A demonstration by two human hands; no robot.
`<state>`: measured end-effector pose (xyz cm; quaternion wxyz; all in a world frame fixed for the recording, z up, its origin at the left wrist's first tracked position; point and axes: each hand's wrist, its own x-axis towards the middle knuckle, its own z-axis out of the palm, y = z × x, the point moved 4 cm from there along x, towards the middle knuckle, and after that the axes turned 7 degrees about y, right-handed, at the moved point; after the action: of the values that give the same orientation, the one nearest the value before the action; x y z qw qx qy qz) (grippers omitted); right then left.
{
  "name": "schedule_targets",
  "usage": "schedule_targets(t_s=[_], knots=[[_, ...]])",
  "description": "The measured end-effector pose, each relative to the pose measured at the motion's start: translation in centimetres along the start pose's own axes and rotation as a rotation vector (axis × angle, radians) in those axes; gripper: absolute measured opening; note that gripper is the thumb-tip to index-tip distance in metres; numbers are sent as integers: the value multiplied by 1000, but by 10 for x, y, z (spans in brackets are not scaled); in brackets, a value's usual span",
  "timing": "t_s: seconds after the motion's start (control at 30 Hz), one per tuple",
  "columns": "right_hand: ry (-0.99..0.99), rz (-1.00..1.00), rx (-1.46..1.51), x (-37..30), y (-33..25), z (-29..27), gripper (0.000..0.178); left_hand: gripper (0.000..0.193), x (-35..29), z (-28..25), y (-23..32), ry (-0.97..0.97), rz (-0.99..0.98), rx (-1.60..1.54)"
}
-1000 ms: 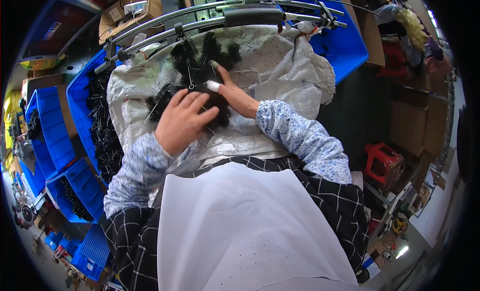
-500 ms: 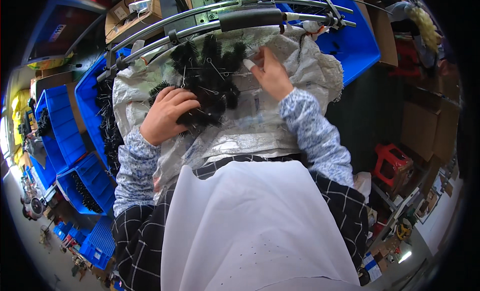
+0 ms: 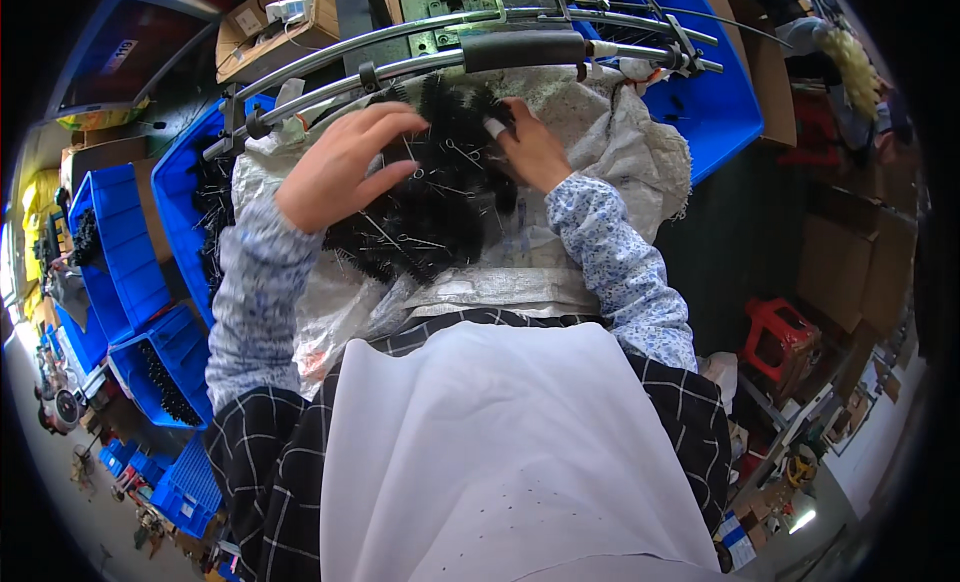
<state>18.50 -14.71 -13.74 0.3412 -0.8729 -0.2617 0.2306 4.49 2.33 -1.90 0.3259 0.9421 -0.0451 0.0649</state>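
Note:
A heap of small black bristle brushes with wire stems (image 3: 440,197) lies on a white woven sack (image 3: 600,152) spread over the work surface. My left hand (image 3: 335,167) rests on the heap's left side, fingers spread over the brushes. My right hand (image 3: 530,147) touches the heap's upper right edge, with a white cover on one fingertip. Whether either hand grips a brush is hidden by the fingers and bristles.
Curved metal rails with a black padded bar (image 3: 520,50) run across the far edge of the sack. Blue bins (image 3: 120,242) holding more black brushes stand at the left, a blue tray (image 3: 700,92) at the right, cardboard boxes (image 3: 280,17) behind, a red stool (image 3: 775,332) lower right.
Both hands moved up and farther onto the brush heap. The heap has been pulled together toward the sack's middle, and the view has tilted closer.

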Motion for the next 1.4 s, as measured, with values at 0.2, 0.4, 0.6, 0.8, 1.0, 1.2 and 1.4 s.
schedule_targets(t_s=[0.2,0.4,0.6,0.8,1.0,1.2,1.4], knots=[[52,58,59,-9,35,-15,40,46,44,55,19,-253,229,106],[-83,172,197,-64,58,-20,39,57,61,95,-1,-604,251,379],[-283,219,310,-74,42,20,40,67,70,92,-12,-859,-139,516],[-415,-207,409,-54,26,42,45,62,18,53,-20,-680,-378,523],[-377,-255,141,-11,-16,36,46,55,-17,41,-61,-338,-363,265],[-187,99,70,-11,-4,-30,51,47,-17,10,-49,-335,-315,7],[131,-160,227,-16,23,-87,32,42,-1,-25,9,-451,-191,79]])
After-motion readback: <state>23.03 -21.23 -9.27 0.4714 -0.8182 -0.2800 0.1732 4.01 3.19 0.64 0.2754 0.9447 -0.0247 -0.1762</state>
